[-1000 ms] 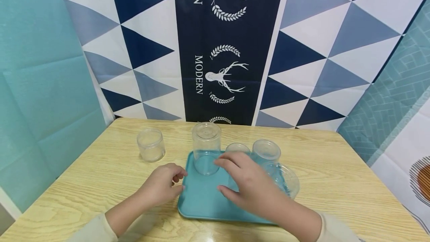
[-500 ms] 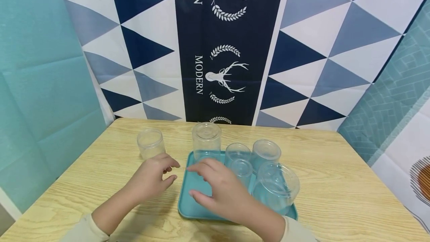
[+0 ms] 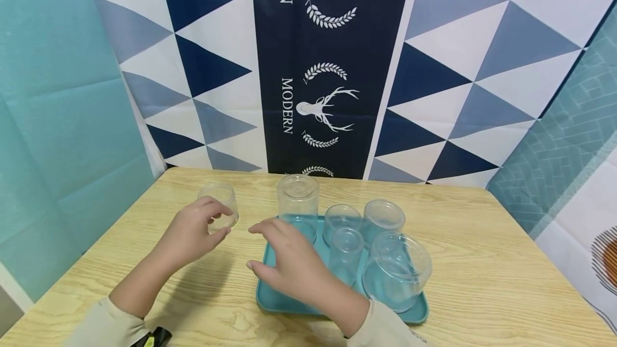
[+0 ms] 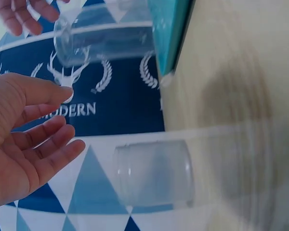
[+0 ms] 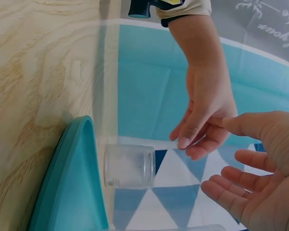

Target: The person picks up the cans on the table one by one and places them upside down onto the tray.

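A short, wide clear jar [image 3: 231,205] stands on the wooden table at the left, partly hidden by my left hand [image 3: 190,232] in the head view. The left fingers are loosely bent, and the left wrist view shows a gap between them and the jar [image 4: 154,175]. My right hand [image 3: 294,264] hovers over the left part of a teal tray [image 3: 277,298], thumb and fingers spread with nothing between them. A tall clear container [image 3: 298,202] stands at the tray's back left corner, behind the right hand.
More clear containers of several sizes share the tray: a narrow one [image 3: 346,256] in the middle, two low ones behind it and a wide one [image 3: 397,280] at the front right. A patterned cloth [image 3: 328,68] hangs behind the table's far edge.
Both hands have moved left. The left one has gone from the tray's left edge toward the short jar, and the right from mid-tray to its left side. The containers stay in place.
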Demonstrator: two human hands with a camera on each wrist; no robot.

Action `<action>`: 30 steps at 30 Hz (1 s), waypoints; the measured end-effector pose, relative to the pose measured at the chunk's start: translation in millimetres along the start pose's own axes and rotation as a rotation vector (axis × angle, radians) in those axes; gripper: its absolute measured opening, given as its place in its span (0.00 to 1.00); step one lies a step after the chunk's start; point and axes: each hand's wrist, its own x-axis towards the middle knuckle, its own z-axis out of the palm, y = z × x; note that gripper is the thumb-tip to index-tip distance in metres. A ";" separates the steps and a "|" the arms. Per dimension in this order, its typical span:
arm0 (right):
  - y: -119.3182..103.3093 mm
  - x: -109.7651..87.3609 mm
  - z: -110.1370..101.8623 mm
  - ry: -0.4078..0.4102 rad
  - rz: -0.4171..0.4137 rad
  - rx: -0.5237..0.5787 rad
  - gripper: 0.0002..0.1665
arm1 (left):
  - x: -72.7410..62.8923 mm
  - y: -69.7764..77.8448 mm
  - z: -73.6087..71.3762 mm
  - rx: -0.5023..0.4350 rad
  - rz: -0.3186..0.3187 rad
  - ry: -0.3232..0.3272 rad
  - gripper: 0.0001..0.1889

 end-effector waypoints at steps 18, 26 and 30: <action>14.6 28.8 39.3 -0.114 0.379 0.235 0.41 | 30.6 -46.5 -9.4 0.020 -0.137 -0.185 0.27; 21.8 39.4 54.6 -0.018 0.430 0.335 0.43 | 50.2 -61.7 -0.9 0.082 -0.141 -0.276 0.36; 25.0 43.8 59.5 0.021 0.457 0.365 0.45 | 60.3 -68.1 3.6 0.122 -0.136 -0.317 0.39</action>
